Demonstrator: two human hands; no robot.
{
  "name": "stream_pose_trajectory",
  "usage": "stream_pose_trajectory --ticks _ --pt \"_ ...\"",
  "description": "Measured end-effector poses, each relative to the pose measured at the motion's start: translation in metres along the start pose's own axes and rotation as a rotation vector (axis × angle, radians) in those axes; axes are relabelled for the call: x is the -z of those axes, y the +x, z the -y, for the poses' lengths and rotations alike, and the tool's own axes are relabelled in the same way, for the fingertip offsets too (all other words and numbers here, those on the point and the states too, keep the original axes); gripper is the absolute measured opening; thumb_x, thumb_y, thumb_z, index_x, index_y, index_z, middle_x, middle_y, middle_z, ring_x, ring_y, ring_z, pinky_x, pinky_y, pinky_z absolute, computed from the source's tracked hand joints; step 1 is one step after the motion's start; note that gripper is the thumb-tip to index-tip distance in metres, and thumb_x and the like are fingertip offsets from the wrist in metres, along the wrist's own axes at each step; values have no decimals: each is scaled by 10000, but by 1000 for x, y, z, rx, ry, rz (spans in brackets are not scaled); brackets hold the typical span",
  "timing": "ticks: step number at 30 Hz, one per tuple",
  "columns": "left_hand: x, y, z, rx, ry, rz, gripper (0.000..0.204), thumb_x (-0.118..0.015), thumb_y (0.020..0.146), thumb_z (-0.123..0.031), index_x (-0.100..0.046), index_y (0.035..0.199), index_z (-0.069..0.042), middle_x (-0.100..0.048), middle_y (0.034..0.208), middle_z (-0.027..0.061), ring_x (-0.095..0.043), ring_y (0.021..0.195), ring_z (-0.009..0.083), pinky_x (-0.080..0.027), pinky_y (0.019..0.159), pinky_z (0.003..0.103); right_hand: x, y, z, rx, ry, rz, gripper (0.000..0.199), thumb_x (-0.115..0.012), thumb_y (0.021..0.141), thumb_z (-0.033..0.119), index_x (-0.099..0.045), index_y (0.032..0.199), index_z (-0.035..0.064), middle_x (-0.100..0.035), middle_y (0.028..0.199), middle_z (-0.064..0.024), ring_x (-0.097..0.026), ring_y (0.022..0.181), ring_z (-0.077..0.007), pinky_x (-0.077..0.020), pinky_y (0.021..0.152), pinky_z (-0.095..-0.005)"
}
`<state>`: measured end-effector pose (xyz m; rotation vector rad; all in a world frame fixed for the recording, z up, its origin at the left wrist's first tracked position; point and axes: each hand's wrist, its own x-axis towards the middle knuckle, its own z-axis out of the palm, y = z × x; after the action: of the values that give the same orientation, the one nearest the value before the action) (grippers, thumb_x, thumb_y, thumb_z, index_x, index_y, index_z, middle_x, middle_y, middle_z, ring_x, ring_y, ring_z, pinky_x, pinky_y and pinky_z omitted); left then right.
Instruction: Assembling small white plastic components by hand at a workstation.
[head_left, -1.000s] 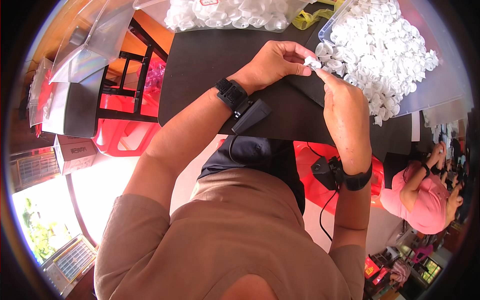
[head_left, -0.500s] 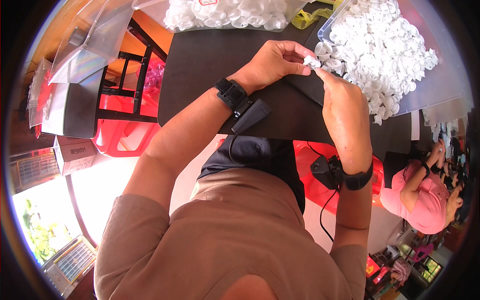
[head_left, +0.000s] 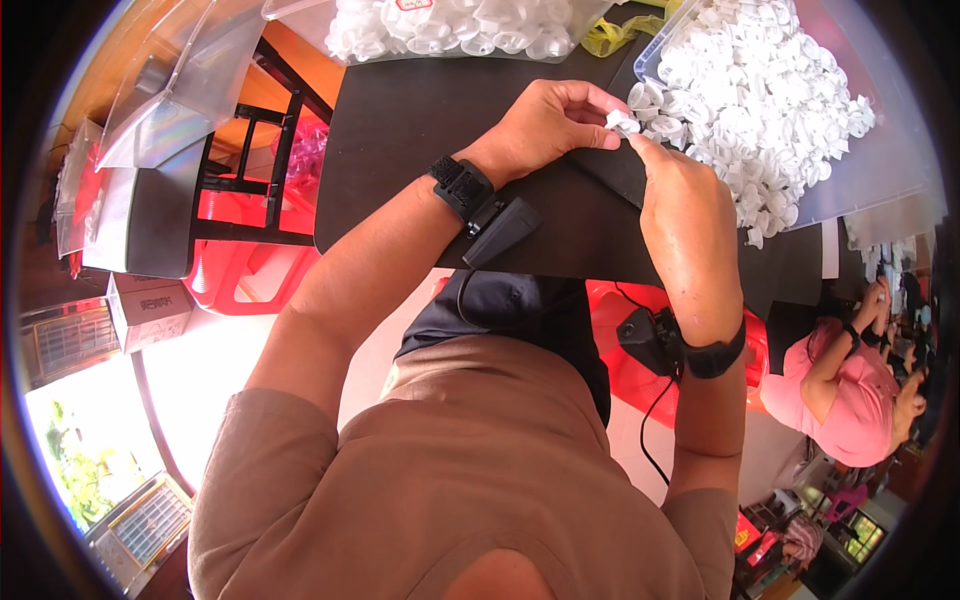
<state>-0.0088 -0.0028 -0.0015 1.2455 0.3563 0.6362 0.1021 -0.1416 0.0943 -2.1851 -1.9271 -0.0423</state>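
Above the dark table, my left hand [head_left: 548,122] pinches a small white plastic part [head_left: 622,122] between thumb and fingers. From the right, my right hand [head_left: 686,205] brings its index fingertip up against the lower edge of that part. Its other fingers are curled underneath, and what they hold, if anything, is hidden. Just beyond both hands lies a large heap of similar white plastic parts [head_left: 765,95], in and around a clear bin [head_left: 868,190].
A second clear bin [head_left: 345,55] with white parts stands at the far edge of the black table [head_left: 420,110]. Beside it lies a yellow plastic bag [head_left: 607,38]. Red stools [head_left: 262,275] stand below. A person in pink [head_left: 845,395] sits at the right.
My right hand has shifted slightly left and its wrist has turned a little. The left hand keeps its hold on the white part almost unmoved.
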Motion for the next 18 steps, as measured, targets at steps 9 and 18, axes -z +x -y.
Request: stream_pose_trajectory --ticks 9,18 --pt "0 -1 1 -9 46 6 295 -711 821 31 -655 1110 6 -691 1042 88 -656 958 138 -531 888 274 -1 1 -2 15 -44 29 289 -509 894 21 -659 1136 68 -668 886 -194 -647 791 -379 -511 688 -461" --pt "-1 -1 3 -1 139 -13 282 -708 816 39 -668 1094 10 -700 1011 91 -662 929 129 -536 860 261 -2 2 -5 59 -128 75 331 -520 855 -4 -665 1142 76 -669 879 -154 -645 774 -355 -509 675 -453"
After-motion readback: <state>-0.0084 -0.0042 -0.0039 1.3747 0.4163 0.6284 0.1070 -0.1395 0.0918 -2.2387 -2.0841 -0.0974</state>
